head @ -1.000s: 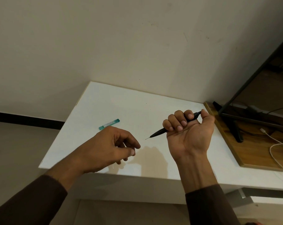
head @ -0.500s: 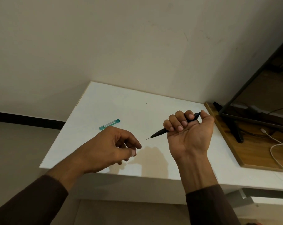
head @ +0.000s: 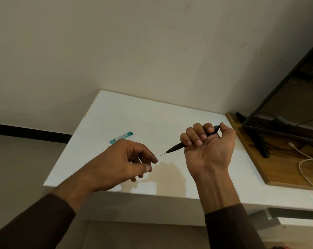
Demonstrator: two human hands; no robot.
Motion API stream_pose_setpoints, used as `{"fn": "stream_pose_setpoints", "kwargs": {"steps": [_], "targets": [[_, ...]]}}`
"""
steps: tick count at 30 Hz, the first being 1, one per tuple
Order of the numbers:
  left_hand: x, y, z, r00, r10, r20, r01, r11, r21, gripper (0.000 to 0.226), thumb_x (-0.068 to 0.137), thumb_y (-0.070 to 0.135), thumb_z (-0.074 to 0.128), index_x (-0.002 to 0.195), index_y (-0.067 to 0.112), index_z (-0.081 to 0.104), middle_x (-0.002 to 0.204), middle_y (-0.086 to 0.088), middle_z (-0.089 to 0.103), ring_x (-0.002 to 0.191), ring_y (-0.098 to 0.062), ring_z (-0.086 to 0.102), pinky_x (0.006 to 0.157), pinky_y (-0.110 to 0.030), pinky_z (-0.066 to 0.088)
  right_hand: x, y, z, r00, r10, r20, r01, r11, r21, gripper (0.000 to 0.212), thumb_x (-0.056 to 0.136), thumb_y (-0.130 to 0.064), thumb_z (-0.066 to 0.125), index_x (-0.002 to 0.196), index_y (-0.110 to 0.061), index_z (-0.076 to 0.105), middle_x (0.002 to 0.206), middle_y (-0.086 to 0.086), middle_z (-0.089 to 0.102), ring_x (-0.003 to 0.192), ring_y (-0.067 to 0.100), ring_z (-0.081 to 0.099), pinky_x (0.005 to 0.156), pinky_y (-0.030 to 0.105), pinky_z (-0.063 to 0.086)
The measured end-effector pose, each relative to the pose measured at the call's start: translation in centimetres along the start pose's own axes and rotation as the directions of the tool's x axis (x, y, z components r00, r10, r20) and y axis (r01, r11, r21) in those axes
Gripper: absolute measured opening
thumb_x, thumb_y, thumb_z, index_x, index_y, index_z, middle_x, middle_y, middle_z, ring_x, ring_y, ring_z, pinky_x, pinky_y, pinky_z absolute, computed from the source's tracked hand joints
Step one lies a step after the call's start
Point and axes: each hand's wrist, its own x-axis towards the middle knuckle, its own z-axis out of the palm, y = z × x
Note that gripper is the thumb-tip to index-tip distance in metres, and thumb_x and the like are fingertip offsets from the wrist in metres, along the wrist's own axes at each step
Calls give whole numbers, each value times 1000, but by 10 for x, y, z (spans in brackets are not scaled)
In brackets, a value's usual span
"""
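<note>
White laminate made up the tabletop (head: 134, 112), pushed into the corner of a plain wall. At its three o'clock edge lay a wooden board (head: 256, 159) carrying a dark monitor stand (head: 259, 141) and a loose white cable (head: 303, 159), all well apart from the work.

Over the near half, the right hand (head: 208, 146) was raised palm toward the camera. Its fingers (head: 198, 141) were wrapped in a fist round a black mechanical pencil (head: 175, 146), and the thumb (head: 225, 129) sat on the cap end at two o'clock. That grip looked chosen for clicking rather than writing: the thumb could pump the button while the barrel stayed steady.

At nine o'clock of the pencil tip the left hand (head: 123, 162) hovered above the tabletop with its fingers loosely curled. Thumb and forefinger stood a little apart, and nothing could be seen between them. It seemed placed there to catch, check or press back whatever came out of the tip.

A teal lead case (head: 121, 137) lay flat on the tabletop at twelve o'clock of the left hand, just beyond the knuckles, probably parked within reach for a refill.

A thin lead (head: 162, 154) stuck out of the pencil tip toward eight o'clock, aimed at the waiting forefinger and clear of it.
</note>
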Motion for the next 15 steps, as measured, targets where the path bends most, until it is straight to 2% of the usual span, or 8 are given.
{"fn": "stream_pose_setpoints", "kwargs": {"steps": [15], "targets": [[-2, 4, 0, 1000, 14, 23, -13, 999, -43, 29, 89, 1, 68, 100, 25, 81, 87, -2, 80, 77, -18, 74, 68, -35, 65, -1, 2, 2, 1000, -3, 8, 3, 1000, -16, 39, 96, -39, 34, 65, -17, 38, 59, -1, 24, 44, 15, 22, 44, 28, 27]]}}
